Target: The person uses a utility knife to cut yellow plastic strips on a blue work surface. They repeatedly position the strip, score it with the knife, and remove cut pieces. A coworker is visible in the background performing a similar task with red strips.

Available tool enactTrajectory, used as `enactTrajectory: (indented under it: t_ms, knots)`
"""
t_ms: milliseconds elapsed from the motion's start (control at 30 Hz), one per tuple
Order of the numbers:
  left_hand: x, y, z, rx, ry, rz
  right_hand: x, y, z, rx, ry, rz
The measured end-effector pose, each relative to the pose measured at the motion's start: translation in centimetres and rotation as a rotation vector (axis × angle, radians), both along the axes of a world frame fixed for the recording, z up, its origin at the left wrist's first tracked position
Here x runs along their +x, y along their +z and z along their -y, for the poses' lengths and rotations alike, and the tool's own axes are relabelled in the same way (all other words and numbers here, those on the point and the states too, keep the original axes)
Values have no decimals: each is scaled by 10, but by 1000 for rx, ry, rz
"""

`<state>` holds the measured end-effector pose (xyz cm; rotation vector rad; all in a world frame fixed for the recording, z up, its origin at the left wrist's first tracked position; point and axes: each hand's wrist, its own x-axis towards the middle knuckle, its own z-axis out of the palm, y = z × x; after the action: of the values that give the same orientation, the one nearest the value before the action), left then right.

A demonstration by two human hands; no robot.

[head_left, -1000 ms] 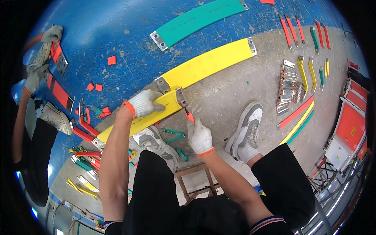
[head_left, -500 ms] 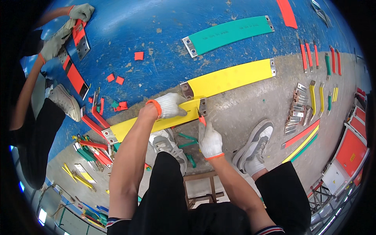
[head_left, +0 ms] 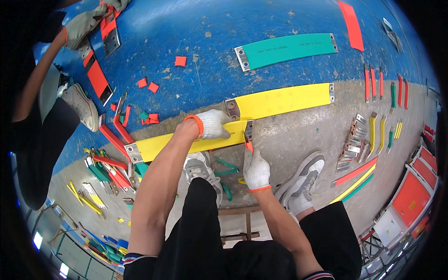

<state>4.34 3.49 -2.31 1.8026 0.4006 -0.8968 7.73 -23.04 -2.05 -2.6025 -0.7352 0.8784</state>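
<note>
My left hand point(head_left: 212, 125), in a white glove with an orange cuff, grips a flat metal bar in a yellow sleeve point(head_left: 163, 145). The bar lies across in front of my knees, and its bare, holed end point(head_left: 249, 129) sticks out to the right. Below that end my gloved right hand point(head_left: 256, 171) is closed around a red-handled cutter point(head_left: 248, 145). Its blade touches the sleeve's right edge, near the side closest to me. Just beyond lies another yellow-sleeved bar point(head_left: 284, 100), and farther off a wide green-sleeved bar point(head_left: 289, 51).
At left a co-worker's gloved hand point(head_left: 81, 29) is by red-sleeved bars point(head_left: 97, 79). Red scraps point(head_left: 180, 61) are scattered on the blue floor. Bare metal bars point(head_left: 353, 142) and thin coloured bars lie at right. Green offcuts point(head_left: 227, 167) rest between my shoes.
The blade has come down along the sleeve's right edge toward me. My left hand keeps its grip on the bar. The whole view has shifted slightly, and the co-worker's hands have moved upward in it.
</note>
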Motion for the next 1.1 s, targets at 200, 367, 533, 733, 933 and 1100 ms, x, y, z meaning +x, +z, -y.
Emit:
enactTrajectory:
  t_ms: [200,367,533,733,933,1100]
  knots:
    - [1,-3,-3,20,-41,-39,14,-5,4,-114,179,107]
    - [-1,-5,-1,20,-31,-31,47,-9,9,-206,398,262]
    - [4,1,-1,-1,-48,-67,46,-9,17,-263,433,270]
    - [0,-4,0,10,-45,-30,44,-8,25,-261,403,217]
    - [1,-2,1,11,-42,-38,45,-1,39,-125,91,173]
    - [-3,8,6,87,-36,42,56,-9,45,-214,76,383]
